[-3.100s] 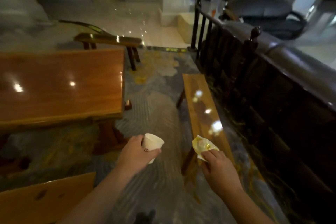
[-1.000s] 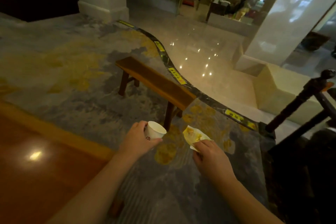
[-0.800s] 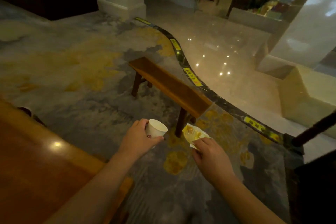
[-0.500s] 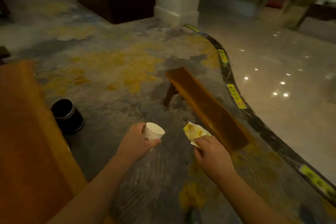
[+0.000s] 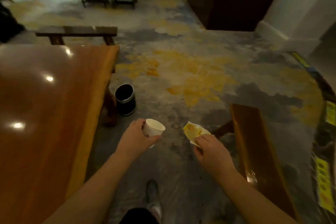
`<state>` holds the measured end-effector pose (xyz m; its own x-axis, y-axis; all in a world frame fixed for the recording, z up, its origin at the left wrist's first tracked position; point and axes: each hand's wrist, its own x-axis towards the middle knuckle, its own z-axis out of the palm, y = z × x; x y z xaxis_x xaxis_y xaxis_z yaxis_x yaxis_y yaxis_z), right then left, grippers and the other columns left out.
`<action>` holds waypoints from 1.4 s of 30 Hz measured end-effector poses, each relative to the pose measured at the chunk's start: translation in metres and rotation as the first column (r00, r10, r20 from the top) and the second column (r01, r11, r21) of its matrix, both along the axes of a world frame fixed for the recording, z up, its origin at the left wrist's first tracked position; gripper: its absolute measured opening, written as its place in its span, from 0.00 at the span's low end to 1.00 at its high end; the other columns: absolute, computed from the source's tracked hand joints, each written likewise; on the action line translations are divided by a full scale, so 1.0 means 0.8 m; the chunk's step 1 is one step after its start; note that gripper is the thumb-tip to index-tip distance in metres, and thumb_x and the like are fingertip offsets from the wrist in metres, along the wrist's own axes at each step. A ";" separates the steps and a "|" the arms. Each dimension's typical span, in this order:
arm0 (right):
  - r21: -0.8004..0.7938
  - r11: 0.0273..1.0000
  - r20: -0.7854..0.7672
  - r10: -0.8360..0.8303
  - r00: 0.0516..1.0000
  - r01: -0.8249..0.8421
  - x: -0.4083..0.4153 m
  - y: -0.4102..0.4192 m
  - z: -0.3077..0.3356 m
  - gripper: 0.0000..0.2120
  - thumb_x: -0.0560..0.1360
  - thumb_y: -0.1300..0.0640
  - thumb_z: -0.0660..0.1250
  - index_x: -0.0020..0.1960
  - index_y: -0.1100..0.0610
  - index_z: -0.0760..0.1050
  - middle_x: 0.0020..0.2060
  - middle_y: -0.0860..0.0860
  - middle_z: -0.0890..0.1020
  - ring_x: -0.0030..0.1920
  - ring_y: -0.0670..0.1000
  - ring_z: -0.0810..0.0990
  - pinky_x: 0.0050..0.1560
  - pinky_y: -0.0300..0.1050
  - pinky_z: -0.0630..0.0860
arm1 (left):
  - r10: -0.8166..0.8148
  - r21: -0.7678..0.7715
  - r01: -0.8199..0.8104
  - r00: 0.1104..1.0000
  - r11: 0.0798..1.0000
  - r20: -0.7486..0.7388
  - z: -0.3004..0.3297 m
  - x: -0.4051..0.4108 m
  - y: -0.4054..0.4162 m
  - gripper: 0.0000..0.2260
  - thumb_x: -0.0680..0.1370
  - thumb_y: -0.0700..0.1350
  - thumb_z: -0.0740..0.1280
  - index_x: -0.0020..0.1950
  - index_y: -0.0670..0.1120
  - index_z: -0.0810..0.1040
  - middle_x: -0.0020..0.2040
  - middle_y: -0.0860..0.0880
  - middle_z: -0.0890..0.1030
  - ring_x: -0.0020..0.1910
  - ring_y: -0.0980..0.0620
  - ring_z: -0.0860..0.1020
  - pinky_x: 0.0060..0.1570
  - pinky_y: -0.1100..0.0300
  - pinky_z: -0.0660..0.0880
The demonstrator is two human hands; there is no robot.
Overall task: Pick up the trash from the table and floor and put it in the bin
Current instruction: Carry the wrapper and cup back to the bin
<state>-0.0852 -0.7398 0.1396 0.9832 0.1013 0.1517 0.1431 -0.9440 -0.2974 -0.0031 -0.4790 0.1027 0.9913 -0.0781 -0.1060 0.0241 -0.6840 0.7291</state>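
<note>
Glossy wooden bench at my left, black bin on carpet just beside its leg, my left hand grip grasping white paper cup, my right hand grip pinching yellow wrapper, both held above carpet, near bin

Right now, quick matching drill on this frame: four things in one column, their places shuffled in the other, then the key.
Things
1. paper cup
2. yellow wrapper
3. black bin
4. wooden bench

Places
A. on the carpet beside the table leg
B. pinched in the right hand
C. on the person's right, past the right forearm
D. gripped in the left hand

Pairs: 1-D, 2-B, 3-A, 4-C
</note>
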 end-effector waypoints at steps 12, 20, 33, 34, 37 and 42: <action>-0.042 0.975 -0.015 0.216 0.976 -0.216 0.387 0.029 0.000 0.07 0.71 0.57 0.72 0.49 0.55 0.81 0.44 0.51 0.83 0.44 0.54 0.80 0.41 0.49 0.78 | 0.204 -0.106 -0.206 0.979 0.973 -0.027 -0.026 0.351 0.030 0.36 0.65 0.61 0.78 0.68 0.52 0.70 0.64 0.52 0.77 0.59 0.52 0.76 0.50 0.58 0.73; 0.041 0.937 -0.024 0.349 0.937 -0.348 0.585 0.055 -0.033 0.05 0.72 0.59 0.71 0.48 0.56 0.81 0.41 0.52 0.83 0.43 0.54 0.79 0.41 0.48 0.76 | 0.335 -0.049 -0.339 0.939 0.940 -0.073 -0.024 0.490 0.064 0.30 0.66 0.58 0.79 0.62 0.55 0.70 0.54 0.57 0.75 0.50 0.57 0.74 0.43 0.62 0.73; 0.091 0.675 -0.198 0.733 0.651 -0.732 0.965 0.085 -0.132 0.04 0.72 0.59 0.70 0.46 0.57 0.81 0.45 0.54 0.81 0.47 0.56 0.78 0.45 0.48 0.74 | 0.644 0.084 -0.649 0.715 0.756 -0.270 -0.111 0.698 0.060 0.33 0.66 0.60 0.78 0.66 0.52 0.69 0.63 0.50 0.75 0.52 0.56 0.72 0.41 0.66 0.71; 0.084 0.647 -0.232 0.752 0.617 -0.758 0.990 0.084 -0.138 0.06 0.72 0.57 0.69 0.48 0.56 0.81 0.46 0.53 0.82 0.48 0.56 0.78 0.45 0.48 0.74 | 0.665 0.085 -0.674 0.686 0.734 -0.296 -0.116 0.709 0.055 0.33 0.65 0.60 0.78 0.65 0.53 0.70 0.62 0.51 0.75 0.50 0.57 0.72 0.38 0.67 0.69; 0.075 0.580 -0.293 0.791 0.538 -0.811 1.053 0.092 -0.156 0.07 0.72 0.55 0.69 0.48 0.54 0.82 0.47 0.53 0.82 0.49 0.57 0.78 0.45 0.51 0.76 | 0.719 0.123 -0.736 0.588 0.665 -0.370 -0.135 0.739 0.047 0.34 0.65 0.61 0.78 0.66 0.52 0.70 0.62 0.50 0.75 0.51 0.56 0.72 0.42 0.64 0.71; 0.071 0.503 -0.363 0.817 0.447 -0.861 1.125 0.137 -0.219 0.08 0.73 0.55 0.69 0.50 0.57 0.82 0.48 0.56 0.82 0.51 0.59 0.77 0.49 0.54 0.75 | 0.765 0.174 -0.795 0.461 0.581 -0.450 -0.185 0.790 0.056 0.35 0.67 0.59 0.78 0.68 0.48 0.70 0.63 0.48 0.74 0.51 0.54 0.72 0.46 0.57 0.72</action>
